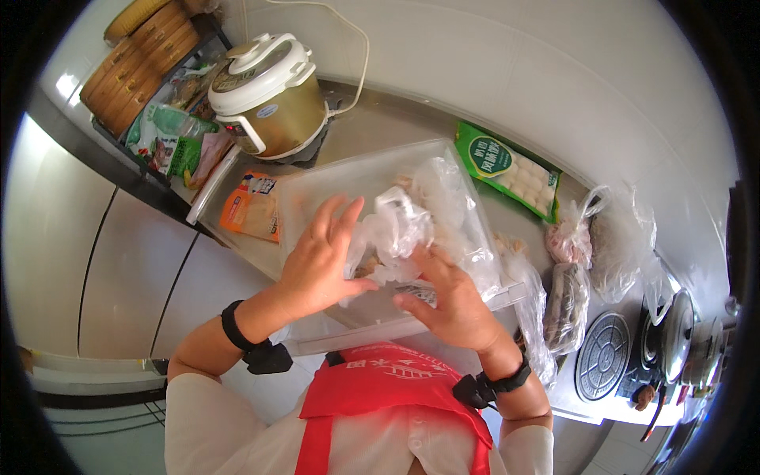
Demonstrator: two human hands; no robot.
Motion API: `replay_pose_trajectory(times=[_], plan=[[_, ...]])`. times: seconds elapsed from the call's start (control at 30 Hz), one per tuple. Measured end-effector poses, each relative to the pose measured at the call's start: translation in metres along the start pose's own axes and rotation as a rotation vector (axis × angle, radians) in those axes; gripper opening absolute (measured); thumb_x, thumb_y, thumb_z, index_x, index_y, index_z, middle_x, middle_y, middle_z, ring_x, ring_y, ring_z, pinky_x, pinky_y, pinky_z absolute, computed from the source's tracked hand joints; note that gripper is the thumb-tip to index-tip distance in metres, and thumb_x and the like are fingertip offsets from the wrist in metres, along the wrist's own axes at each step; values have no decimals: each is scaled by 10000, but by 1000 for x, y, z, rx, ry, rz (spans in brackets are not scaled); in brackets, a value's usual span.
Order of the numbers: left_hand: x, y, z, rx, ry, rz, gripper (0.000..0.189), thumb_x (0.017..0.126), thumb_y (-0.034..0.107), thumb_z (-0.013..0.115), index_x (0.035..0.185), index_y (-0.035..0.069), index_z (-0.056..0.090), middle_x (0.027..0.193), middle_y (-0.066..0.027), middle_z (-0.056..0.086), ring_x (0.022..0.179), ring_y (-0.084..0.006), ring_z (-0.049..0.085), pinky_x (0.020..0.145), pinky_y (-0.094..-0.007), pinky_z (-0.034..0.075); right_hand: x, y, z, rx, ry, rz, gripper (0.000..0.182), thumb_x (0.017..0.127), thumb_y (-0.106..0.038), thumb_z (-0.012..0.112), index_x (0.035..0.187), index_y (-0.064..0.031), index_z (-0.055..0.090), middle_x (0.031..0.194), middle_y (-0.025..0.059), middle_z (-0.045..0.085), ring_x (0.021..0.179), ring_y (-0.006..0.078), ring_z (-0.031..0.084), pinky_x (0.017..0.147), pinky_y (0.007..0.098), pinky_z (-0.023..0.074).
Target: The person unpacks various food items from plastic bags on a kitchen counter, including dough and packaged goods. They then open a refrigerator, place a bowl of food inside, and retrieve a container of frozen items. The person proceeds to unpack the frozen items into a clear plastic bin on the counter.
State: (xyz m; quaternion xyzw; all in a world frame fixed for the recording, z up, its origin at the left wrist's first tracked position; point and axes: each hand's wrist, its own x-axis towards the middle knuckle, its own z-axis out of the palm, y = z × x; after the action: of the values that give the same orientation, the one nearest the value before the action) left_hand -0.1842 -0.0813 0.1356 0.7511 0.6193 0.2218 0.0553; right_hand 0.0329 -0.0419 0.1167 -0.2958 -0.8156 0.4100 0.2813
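Note:
A clear plastic drawer bin (332,166) lies tilted across the counter in front of me, its near edge close to my red apron (386,380). Inside it, a knotted clear plastic bag (398,225) sits between my hands, with some brownish food showing through. My left hand (317,261) is at the bag's left side, thumb and fingers spread. On the right, my right hand (454,297) has its fingertips against the bag, the thumb apart from them. More bagged food (445,202) fills the bin's right side.
An electric pressure cooker (267,101) stands at the back left, near stacked bamboo steamers (124,83). An orange food packet (252,205) lies left. A green bag of buns (507,169), tied bags (570,237), a round black trivet (602,356) and a lidded pan (680,335) line the right.

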Motion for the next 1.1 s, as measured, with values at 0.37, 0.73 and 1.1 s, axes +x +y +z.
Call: replay_pose_trajectory(times=[0.37, 0.73, 1.1], plan=[[-62, -74, -13, 42, -85, -284, 512, 694, 81, 700, 1155, 2, 493, 930, -154, 597, 812, -277, 596, 728, -359, 489, -38, 0, -29, 178, 141, 142, 467, 733, -7, 708, 1158, 55, 523, 970, 140, 565, 789, 177, 609, 670, 282, 515], [-94, -57, -34, -723, 95, -321, 175, 815, -17, 533, 977, -34, 597, 713, -56, 612, 601, -114, 550, 544, -243, 444, -68, 10, -18, 425, 275, 200, 513, 746, -2, 699, 1199, 94, 480, 1000, 163, 521, 818, 255, 643, 736, 320, 527], [-119, -69, -27, -761, 468, -285, 132, 817, -9, 479, 842, -33, 606, 673, -89, 597, 581, -177, 571, 545, -271, 435, -57, -13, -31, 390, 266, -21, 650, 751, -163, 740, 1297, 25, 442, 1050, 187, 558, 801, 268, 647, 723, 337, 512]])
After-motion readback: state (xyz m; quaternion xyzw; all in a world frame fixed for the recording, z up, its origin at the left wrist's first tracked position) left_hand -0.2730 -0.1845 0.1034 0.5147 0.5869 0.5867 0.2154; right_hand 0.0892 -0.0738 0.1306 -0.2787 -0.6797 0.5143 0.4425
